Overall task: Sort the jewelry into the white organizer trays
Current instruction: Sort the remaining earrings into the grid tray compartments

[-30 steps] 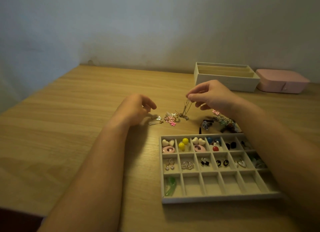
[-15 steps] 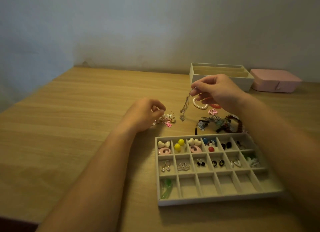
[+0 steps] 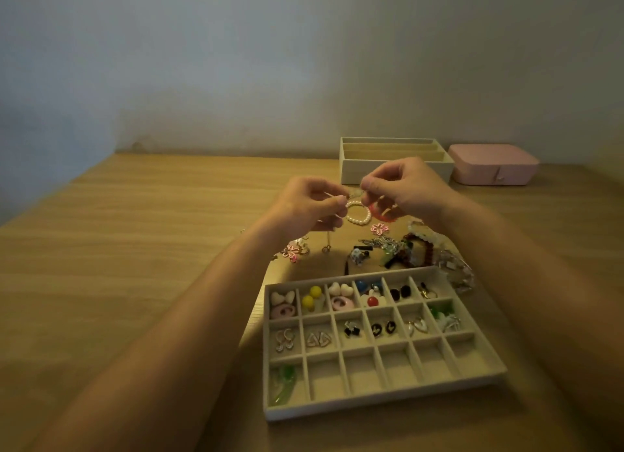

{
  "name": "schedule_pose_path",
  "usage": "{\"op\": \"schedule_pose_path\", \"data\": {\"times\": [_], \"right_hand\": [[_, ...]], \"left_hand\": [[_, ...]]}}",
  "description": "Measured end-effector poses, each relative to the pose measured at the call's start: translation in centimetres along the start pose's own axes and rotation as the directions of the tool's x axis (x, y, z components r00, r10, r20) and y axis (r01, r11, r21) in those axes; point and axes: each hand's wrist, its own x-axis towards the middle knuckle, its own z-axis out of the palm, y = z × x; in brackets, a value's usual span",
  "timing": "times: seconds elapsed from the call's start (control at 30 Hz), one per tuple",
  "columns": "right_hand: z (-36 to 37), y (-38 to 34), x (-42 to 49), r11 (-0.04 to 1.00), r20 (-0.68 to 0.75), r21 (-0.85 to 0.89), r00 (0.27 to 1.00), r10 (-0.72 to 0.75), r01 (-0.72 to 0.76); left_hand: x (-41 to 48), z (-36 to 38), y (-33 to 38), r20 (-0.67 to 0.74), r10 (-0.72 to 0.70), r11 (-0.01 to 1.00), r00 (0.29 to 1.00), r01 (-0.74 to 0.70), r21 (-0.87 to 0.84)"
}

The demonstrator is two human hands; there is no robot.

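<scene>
Sitting on the bench (image 3: pixel 135 266), the gridded organizer tray (image 3: pixel 381 408) has two rows filled, its near row mostly bare — a loose jewelry pile (image 3: pixel 391 249) waits behind. Left hand (image 3: pixel 309 206) and right hand (image 3: pixel 407 188) pinch a thin chain (image 3: pixel 354 192) above it.

Inspector 1: Your left hand (image 3: pixel 309 205) and right hand (image 3: pixel 407 191) are raised over the wooden table (image 3: pixel 135 249), fingertips meeting. Both pinch a thin chain (image 3: pixel 327 240), and its lower end hangs beneath your left hand. The pinch itself is blurred.

Inspector 2: Noted. Under your hands lie a pearl bracelet (image 3: pixel 358 221) and a red bracelet (image 3: pixel 375 212), side by side. Nearer you are a pink flower (image 3: pixel 380 228) and a loose pile of jewelry (image 3: pixel 398 249). The white organizer tray (image 3: pixel 371 406) sits just before that pile, with 18 compartments in 3 rows. The top 2 rows hold pieces, and a green piece (image 3: pixel 283 384) lies in the bottom-left compartment.

Inspector 1: At the wall, a second white tray (image 3: pixel 395 174) stands just beside a pink box (image 3: pixel 493 166).
</scene>
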Motion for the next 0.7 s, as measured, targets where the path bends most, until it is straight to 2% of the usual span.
{"op": "schedule_pose_path", "data": {"times": [0.13, 0.2, 0.3, 0.4, 0.47, 0.53, 0.7], "right_hand": [[-0.4, 1.9, -0.2, 0.979, 0.085, -0.184, 0.991, 0.107, -0.090], [-0.9, 2.7, -0.3, 0.954, 0.147, -0.298, 0.985, 0.085, -0.038], [-1.4, 3.2, -0.7, 0.881, 0.347, -0.469, 0.929, 0.125, 0.056], [-1.2, 3.4, -1.0, 0.847, 0.404, -0.525, 0.901, 0.156, 0.088], [-1.1, 3.4, -1.0, 0.824, 0.406, -0.554, 0.903, 0.141, 0.120], [-1.0, 3.5, -1.1, 0.796, 0.428, -0.585, 0.893, 0.137, 0.158], [-1.1, 3.2, -1.5, 0.750, 0.481, -0.625, 0.863, 0.153, 0.216]], "left_hand": [[1.3, 0.3, -1.5, -0.090, -0.051, 0.955, 0.995, 0.075, 0.287], [1.8, 0.5, -2.1, -0.128, -0.022, 0.902, 0.992, 0.075, 0.424], [2.3, 0.7, -2.9, -0.113, -0.023, 0.804, 0.993, 0.086, 0.588], [2.2, 1.0, -2.9, -0.146, 0.005, 0.687, 0.989, 0.102, 0.720], [2.1, 0.7, -2.6, -0.201, 0.043, 0.650, 0.979, 0.126, 0.750], [1.8, 0.0, -2.2, -0.268, 0.076, 0.656, 0.960, 0.154, 0.739], [0.5, -1.9, -1.4, -0.366, 0.067, 0.810, 0.928, 0.164, 0.564]]}}
